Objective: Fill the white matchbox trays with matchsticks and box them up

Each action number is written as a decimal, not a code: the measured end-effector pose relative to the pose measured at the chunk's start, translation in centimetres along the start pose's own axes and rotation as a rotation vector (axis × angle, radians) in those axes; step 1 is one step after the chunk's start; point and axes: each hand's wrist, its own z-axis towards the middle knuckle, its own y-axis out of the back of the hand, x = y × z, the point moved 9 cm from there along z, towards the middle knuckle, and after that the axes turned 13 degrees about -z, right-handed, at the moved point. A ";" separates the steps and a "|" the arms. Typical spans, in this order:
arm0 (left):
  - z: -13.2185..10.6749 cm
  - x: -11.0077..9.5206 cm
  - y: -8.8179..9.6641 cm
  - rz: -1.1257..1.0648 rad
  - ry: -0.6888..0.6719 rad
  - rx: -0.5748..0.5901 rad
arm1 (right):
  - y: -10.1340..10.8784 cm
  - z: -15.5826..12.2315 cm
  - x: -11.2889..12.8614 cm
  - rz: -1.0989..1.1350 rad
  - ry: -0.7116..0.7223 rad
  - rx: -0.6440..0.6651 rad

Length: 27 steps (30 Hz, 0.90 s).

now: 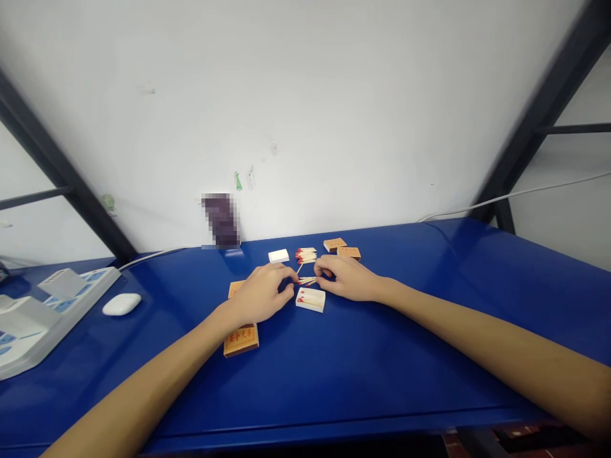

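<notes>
A small bunch of matches (308, 280) with red heads lies between my two hands, just above an open matchbox tray (311, 309). My left hand (267, 291) is curled, its thumb and fingertips at the red-headed end of the bunch. At the plain end, my right hand (346, 278) has its fingers bent and closed on the matchsticks. A few matches lie inside the white tray. Beyond the hands is a larger pile of matches (306, 256), with one stick slanting below it.
Orange matchbox covers (241, 341) lie beside and partly under my left forearm. Two more orange matchboxes (335, 244) and a white tray (279, 256) are near the wall. At left are a white earphone case (121, 304) and a power strip (71, 299) with plugs.
</notes>
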 end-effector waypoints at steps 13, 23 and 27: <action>0.0 0.7 0.0 0.045 0.092 -0.022 | 0.0 -0.1 -0.1 -0.038 -0.022 -0.009; -0.2 0.8 -0.5 0.049 0.060 0.017 | -0.2 -0.1 -0.1 -0.053 -0.042 0.036; -0.1 0.8 -0.5 0.048 0.038 0.019 | -0.2 -0.1 0.1 -0.035 -0.022 0.052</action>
